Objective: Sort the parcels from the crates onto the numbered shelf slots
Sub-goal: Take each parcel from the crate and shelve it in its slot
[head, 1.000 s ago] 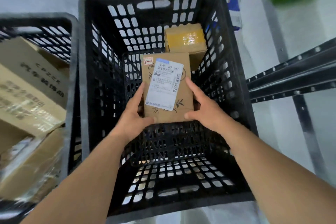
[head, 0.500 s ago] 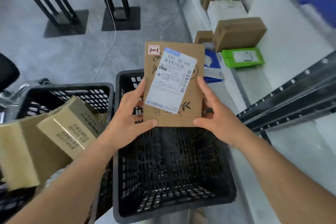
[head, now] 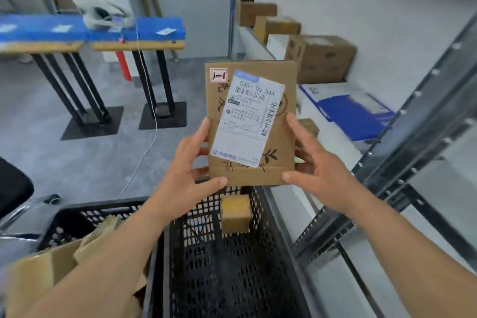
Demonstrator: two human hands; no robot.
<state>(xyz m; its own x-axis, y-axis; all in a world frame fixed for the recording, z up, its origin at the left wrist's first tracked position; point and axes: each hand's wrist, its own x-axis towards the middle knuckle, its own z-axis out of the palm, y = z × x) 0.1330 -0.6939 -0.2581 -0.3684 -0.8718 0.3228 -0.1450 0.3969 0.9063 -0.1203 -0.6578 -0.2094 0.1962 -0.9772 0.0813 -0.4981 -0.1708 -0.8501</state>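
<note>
I hold a flat brown cardboard parcel (head: pixel 277 121) upright at chest height, its white shipping label and a small red-framed "1-1" sticker facing me. My left hand (head: pixel 188 170) grips its lower left edge, thumb across the front. My right hand (head: pixel 317 168) grips the lower right edge the same way. Below the parcel stands a black plastic crate (head: pixel 232 266) with one small brown box (head: pixel 236 213) against its far wall. A second black crate (head: pixel 77 219) at lower left holds several cardboard parcels (head: pixel 46 273).
A white shelf (head: pixel 260 44) runs along the right wall, carrying brown boxes (head: pixel 325 58) and blue-and-white mailers (head: pixel 351 111). A grey metal rack upright (head: pixel 423 121) slants across the right. Two tables with blue tops (head: pixel 144 31) on black legs stand on the grey floor at the left.
Both hands lifted the parcel out of the crate to chest height. My view swung up from the crate's inside to the shelf and the room.
</note>
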